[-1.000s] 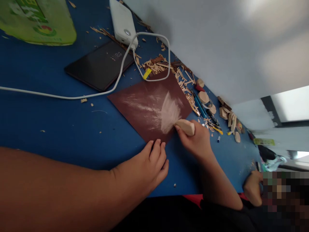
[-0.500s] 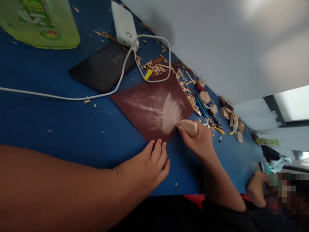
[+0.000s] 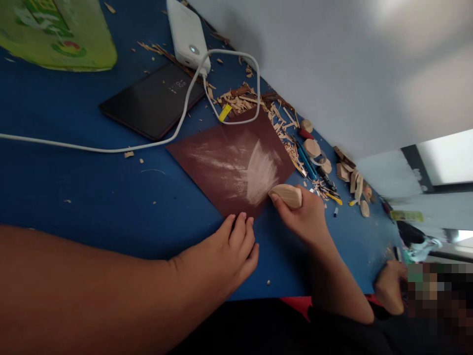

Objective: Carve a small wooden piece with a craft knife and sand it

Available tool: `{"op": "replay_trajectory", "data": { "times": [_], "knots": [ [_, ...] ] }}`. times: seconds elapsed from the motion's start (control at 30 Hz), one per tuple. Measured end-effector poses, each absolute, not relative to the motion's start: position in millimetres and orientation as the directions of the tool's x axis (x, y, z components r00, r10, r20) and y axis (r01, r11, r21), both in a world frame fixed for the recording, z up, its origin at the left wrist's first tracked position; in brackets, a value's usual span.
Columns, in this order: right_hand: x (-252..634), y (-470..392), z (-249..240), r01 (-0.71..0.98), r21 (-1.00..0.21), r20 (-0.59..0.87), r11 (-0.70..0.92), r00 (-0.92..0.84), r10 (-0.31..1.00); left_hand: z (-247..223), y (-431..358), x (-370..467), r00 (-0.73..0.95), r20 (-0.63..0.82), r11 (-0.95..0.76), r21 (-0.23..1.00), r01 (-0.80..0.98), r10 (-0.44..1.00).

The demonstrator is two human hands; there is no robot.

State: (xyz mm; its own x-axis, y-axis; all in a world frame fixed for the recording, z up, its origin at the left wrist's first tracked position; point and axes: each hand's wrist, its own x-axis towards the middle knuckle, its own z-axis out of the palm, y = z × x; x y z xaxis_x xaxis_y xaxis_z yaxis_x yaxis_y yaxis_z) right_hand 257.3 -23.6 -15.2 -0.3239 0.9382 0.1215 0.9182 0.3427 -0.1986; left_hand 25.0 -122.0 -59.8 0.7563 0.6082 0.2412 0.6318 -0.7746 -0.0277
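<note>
A reddish-brown sheet of sandpaper (image 3: 218, 148) lies on the blue table, streaked with pale dust and one whitish fan-shaped patch. My left hand (image 3: 232, 251) rests flat at its near corner, fingertips touching the edge. In my right hand (image 3: 305, 217) is a small pale wooden piece with a rounded end (image 3: 287, 195), held between thumb and fingers. That piece is at the sheet's right near edge, beside the whitish patch; its underside is hidden.
Behind the sheet are a dark phone (image 3: 151, 103), a white power bank (image 3: 188, 37) with a looping cable, and a green bag (image 3: 74, 44). Wood shavings (image 3: 240, 101), blue-handled tools (image 3: 306, 160) and wooden blocks (image 3: 354, 180) line the wall. Another person's arm (image 3: 389, 288) is at right.
The whole view has shifted slightly. Both hands, the wooden piece and the sandpaper keep nearly the same places relative to each other.
</note>
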Motion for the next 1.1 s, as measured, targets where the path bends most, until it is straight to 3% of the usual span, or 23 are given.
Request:
{"op": "replay_trajectory", "data": {
  "times": [0.2, 0.3, 0.47, 0.6, 0.73, 0.87, 1.0, 1.1],
  "knots": [
    [241.9, -30.3, -19.9, 0.843, -0.301, 0.077, 0.446, -0.445, 0.892, -59.9, -121.1, 26.4, 0.750, 0.259, -0.769, -0.037, 0.638, 0.609],
    [239.7, -28.0, -19.5, 0.831, -0.300, 0.125, 0.468, -0.452, 0.883, -61.5, -121.3, 27.6, 0.745, 0.270, -0.767, -0.039, 0.641, 0.609],
    [244.2, -26.9, -14.0, 0.809, -0.298, 0.007, 0.507, -0.529, 0.849, -60.0, -121.5, 26.3, 0.741, 0.269, -0.764, -0.025, 0.644, 0.616],
    [242.4, -26.6, -16.8, 0.793, -0.295, 0.142, 0.533, -0.516, 0.845, -58.8, -121.5, 25.0, 0.764, 0.266, -0.784, -0.047, 0.620, 0.588],
    [242.8, -24.8, -16.0, 0.806, -0.276, 0.025, 0.523, -0.538, 0.842, -60.2, -123.5, 27.8, 0.720, 0.276, -0.750, 0.003, 0.661, 0.636],
    [244.1, -22.9, -15.8, 0.800, -0.275, 0.139, 0.533, -0.516, 0.845, -61.2, -124.6, 30.2, 0.726, 0.269, -0.753, -0.005, 0.658, 0.633],
    [245.2, -21.4, -14.9, 0.785, -0.278, 0.006, 0.553, -0.575, 0.818, -61.6, -123.5, 29.4, 0.729, 0.275, -0.755, -0.016, 0.656, 0.627],
    [245.5, -21.6, -14.1, 0.773, -0.269, 0.095, 0.574, -0.571, 0.815, -61.5, -122.6, 28.3, 0.730, 0.299, -0.765, 0.001, 0.644, 0.614]
  ]
}}
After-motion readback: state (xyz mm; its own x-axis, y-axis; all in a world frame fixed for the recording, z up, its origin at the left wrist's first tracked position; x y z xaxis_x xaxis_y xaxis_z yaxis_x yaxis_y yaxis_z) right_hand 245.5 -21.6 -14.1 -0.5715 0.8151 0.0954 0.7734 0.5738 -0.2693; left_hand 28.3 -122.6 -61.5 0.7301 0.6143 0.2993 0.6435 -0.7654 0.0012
